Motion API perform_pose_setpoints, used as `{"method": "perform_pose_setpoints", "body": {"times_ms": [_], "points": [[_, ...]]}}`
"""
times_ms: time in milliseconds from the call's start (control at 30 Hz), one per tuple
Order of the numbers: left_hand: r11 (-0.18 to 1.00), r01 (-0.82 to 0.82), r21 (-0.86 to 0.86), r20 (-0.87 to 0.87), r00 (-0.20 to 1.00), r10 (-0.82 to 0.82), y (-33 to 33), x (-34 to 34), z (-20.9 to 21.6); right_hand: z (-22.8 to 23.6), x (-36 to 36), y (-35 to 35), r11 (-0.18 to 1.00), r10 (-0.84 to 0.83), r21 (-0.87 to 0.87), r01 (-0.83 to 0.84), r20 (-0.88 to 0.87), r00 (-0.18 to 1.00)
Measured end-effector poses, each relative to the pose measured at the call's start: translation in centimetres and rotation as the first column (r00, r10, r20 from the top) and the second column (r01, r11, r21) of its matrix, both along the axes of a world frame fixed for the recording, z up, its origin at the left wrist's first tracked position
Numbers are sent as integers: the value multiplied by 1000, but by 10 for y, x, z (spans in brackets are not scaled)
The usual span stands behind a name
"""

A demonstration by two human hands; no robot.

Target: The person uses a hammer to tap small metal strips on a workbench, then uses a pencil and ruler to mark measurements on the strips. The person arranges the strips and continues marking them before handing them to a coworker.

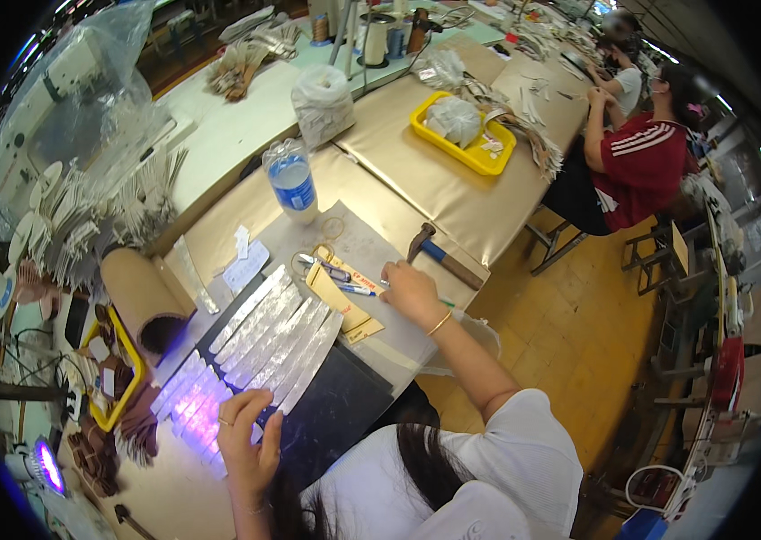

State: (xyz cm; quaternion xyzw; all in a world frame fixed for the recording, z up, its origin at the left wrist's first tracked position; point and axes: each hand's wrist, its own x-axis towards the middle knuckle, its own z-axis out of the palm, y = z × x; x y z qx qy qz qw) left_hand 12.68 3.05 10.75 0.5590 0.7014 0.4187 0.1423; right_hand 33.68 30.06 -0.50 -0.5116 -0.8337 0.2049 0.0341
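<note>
My left hand [250, 443], wearing a ring, hovers at the near ends of several silvery strips [259, 337] laid side by side on a black board [344, 387]. Its fingers are bent but apart, and I see nothing gripped in them. Purple light falls on more pale strips [196, 409] left of this hand. My right hand [412, 292] is closed beside the pens [331, 270] and the cream pattern cards [344, 306]. A slim pen-like tool with a green end [447, 303] runs beneath it; the fingers hide its middle. A hammer [443, 256] lies just beyond.
A water bottle [292, 184] stands beyond the pens, a yellow tray [461, 135] farther off. At left are a brown roll [146, 297], a yellow basket [115, 369] and a lit purple lamp [47, 466]. A co-worker in red [646, 166] sits along the table, stools [659, 256] behind.
</note>
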Motion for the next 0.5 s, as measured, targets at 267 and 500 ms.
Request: {"method": "perform_pose_setpoints", "body": {"times_ms": [267,500], "points": [[1000,-2,24,-23,1000,3,-20,-3,-5,5,6,-5,992,-73,-106,75,23,997],[997,-67,-33,198,978,73,-36,-1,-16,113,36,-37,994,84,37,-99,293,952]]}}
